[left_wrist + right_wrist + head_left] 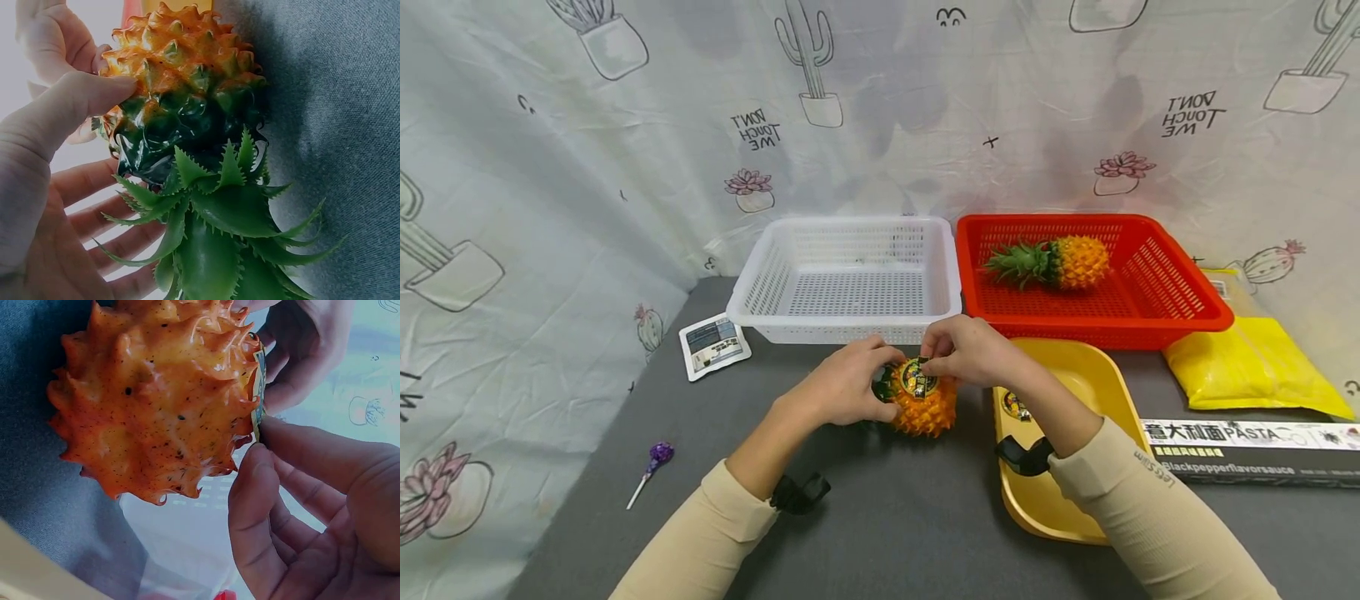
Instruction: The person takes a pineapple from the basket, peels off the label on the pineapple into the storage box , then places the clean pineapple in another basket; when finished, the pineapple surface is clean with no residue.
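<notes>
An artificial pineapple (928, 414) with orange spikes and green leaves lies on the grey table, crown toward the left. My left hand (850, 383) holds it near the crown, thumb (103, 94) on the spiky body and fingers behind. A round black-and-gold sticker (914, 380) sits on the pineapple's upper side. In the right wrist view the sticker (259, 394) shows edge-on, and my right hand (319, 512) pinches its rim between thumb and forefinger. A similar round sticker (1017, 407) is in the yellow tray (1086, 375), below my right wrist.
Behind stand a white basket (850, 321) and a red basket (1150, 321), the red one holding another pineapple (1081, 262). At right are a yellow bag (1255, 362) and a long pasta box (1255, 467). A white packet (715, 346) and a purple lollipop (660, 454) lie left.
</notes>
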`<state>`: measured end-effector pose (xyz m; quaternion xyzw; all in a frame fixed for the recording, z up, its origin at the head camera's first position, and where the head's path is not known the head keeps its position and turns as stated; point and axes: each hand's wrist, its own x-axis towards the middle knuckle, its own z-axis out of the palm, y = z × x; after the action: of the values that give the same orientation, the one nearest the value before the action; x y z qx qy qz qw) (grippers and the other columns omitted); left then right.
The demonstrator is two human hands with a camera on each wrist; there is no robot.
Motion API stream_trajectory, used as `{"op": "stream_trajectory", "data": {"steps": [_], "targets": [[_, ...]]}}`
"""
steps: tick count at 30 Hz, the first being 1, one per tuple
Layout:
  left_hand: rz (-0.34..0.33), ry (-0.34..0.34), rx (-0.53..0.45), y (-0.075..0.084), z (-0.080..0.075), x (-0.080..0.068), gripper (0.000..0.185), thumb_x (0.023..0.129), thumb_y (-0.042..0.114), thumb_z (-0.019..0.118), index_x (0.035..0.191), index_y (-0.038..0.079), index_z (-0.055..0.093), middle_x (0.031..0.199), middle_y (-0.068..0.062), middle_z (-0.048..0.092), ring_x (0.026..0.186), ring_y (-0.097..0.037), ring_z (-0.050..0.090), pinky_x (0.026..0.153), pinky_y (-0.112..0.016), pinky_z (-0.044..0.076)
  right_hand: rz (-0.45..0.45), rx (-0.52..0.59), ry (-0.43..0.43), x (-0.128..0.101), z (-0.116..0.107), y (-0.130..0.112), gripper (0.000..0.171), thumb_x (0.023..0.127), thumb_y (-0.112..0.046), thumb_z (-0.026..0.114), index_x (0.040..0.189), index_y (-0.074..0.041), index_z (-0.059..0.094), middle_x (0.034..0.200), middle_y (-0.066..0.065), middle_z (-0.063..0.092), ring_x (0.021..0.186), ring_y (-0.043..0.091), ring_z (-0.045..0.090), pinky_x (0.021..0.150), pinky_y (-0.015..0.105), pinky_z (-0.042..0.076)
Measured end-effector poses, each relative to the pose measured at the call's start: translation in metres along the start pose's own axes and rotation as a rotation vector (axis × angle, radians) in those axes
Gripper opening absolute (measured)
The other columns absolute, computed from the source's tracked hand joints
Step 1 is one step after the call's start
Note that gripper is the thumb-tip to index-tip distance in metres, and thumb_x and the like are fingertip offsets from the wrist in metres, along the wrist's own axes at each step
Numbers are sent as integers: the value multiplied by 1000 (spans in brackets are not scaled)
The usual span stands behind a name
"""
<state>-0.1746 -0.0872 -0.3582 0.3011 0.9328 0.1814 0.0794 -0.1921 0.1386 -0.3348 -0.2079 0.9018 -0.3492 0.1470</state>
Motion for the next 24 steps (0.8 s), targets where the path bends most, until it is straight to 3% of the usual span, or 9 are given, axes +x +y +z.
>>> {"op": "stream_trajectory", "data": {"steps": [8, 12, 24], "targets": [[3, 7, -2, 0, 0, -1, 65, 81, 35, 80, 141, 15, 62, 124, -3, 60, 101, -18, 56, 88, -38, 49, -31, 47, 24, -3, 0, 1, 6, 92, -12, 76, 92, -7, 72, 77, 5, 70, 59, 19, 64, 59, 30, 57], [-1, 6, -7, 0, 0, -1, 66, 82, 35, 80, 141, 14, 62, 125, -3, 60, 101, -19, 56, 88, -39, 50, -28, 86, 30, -6, -2, -2, 6, 93, -12, 76, 92, -7, 73, 79, 5, 71, 63, 24, 65, 63, 36, 60], [-9, 9, -5, -1, 0, -2, 65, 82, 37, 82, 139, 15, 63, 124, -2, 59, 102, -19, 55, 89, -39, 49, 10, 330, -19, -27, -18, 8, 17, 96, -21, 73, 104, -7, 71, 89, 15, 68, 75, 28, 66, 72, 37, 59]]}}
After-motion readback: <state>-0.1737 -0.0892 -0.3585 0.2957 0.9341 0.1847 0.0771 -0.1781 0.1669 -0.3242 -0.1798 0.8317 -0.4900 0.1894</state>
